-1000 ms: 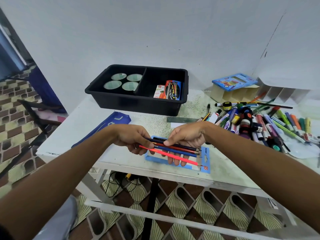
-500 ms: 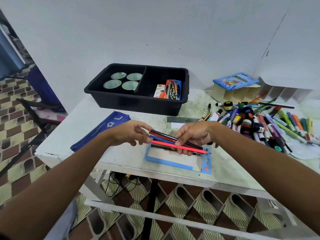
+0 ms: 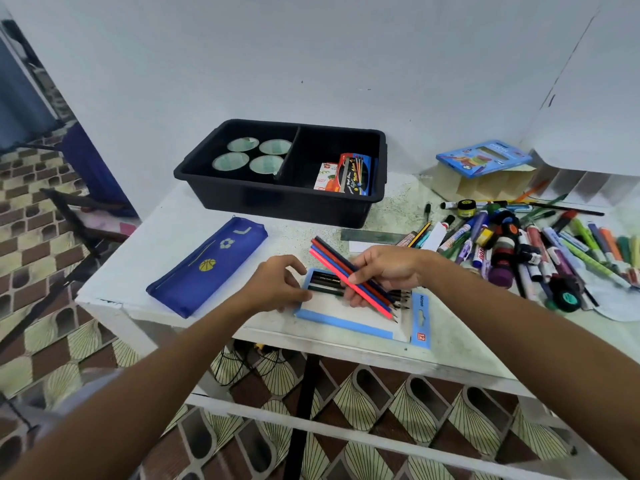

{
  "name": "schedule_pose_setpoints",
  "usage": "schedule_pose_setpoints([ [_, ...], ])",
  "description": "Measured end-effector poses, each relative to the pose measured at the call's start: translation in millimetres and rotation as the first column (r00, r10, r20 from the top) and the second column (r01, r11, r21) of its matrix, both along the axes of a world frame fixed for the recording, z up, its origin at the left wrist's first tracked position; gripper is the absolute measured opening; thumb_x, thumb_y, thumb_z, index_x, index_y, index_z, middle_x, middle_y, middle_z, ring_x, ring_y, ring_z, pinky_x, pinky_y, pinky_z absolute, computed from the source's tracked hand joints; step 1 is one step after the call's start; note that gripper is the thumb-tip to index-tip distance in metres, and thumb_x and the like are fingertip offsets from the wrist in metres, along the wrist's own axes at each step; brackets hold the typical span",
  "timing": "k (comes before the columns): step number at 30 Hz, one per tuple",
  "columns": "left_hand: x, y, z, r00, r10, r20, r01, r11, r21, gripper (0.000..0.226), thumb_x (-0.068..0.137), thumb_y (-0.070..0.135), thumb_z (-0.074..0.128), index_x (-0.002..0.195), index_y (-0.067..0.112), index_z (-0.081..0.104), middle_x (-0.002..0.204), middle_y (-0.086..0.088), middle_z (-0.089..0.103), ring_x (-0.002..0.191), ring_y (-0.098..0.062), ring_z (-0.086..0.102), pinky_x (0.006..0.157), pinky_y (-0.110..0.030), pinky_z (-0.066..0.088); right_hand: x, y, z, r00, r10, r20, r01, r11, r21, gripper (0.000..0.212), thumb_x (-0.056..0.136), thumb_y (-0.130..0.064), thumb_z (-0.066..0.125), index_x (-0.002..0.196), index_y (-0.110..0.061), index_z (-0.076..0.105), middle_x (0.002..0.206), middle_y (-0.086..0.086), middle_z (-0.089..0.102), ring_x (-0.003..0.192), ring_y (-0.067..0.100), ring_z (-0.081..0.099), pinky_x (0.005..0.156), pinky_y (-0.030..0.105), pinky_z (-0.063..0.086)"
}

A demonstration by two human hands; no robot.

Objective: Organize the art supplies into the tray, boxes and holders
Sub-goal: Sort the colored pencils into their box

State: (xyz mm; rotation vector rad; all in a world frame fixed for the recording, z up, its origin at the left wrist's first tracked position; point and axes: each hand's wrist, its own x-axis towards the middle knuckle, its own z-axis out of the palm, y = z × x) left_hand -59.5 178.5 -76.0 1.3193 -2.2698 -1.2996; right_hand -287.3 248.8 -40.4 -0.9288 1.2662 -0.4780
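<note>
pencils (image 3: pixel 349 277) gripped in my right hand (image 3: pixel 388 270), tips toward me; my left hand (image 3: pixel 277 289), fingers loosely curled, touches pencil box (image 3: pixel 346 320) under both.

The blue pencil card (image 3: pixel 420 320) reads "Nirso" along its right strip, with "12" in a red square below.

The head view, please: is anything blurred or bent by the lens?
Head view: the left hand is slightly motion-blurred; the pencils in the right hand stay fairly sharp; the wide lens bows the table edge and stretches both forearms at the frame's bottom.
</note>
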Motion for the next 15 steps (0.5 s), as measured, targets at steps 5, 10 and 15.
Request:
schedule_pose_setpoints([
  [5,5.7,-2.8,3.4,0.990,0.118,-0.082,-0.104,0.981,0.164,0.042,0.074,-0.003,0.079,0.108,0.006,0.055,0.078,-0.021,0.071,0.061,-0.028,0.068,0.056,-0.032,0.056,-5.6,4.3,2.3,0.981,0.127,-0.144,-0.118,0.991,0.069,0.023,0.094,0.001,0.054,0.114,0.012,0.059,0.097,0.021,0.071,0.086,0.029,0.071,0.083,0.041,0.057],
  [10,10.9,-3.1,3.2,0.977,0.184,-0.108,-0.151,0.954,0.258,0.046,0.073,-0.006,0.079,0.110,0.006,0.054,0.080,-0.024,0.070,0.061,-0.028,0.068,0.059,-0.032,0.056,-3.4,3.6,0.9,0.955,0.174,-0.239,-0.151,0.982,0.109,0.019,0.093,-0.001,0.057,0.109,0.008,0.064,0.110,0.028,0.067,0.087,0.030,0.071,0.083,0.042,0.058],
  [15,13.7,-3.5,-1.1,0.968,0.212,-0.137,-0.169,0.948,0.269,0.043,0.072,-0.006,0.080,0.107,0.002,0.056,0.084,-0.028,0.070,0.065,-0.030,0.069,0.071,-0.042,0.059,9.7,5.1,6.0,0.891,0.243,-0.382,-0.213,0.970,0.120,0.010,0.092,-0.006,0.061,0.095,0.000,0.069,0.080,0.010,0.073,0.062,0.015,0.069,0.047,0.021,0.051],
])
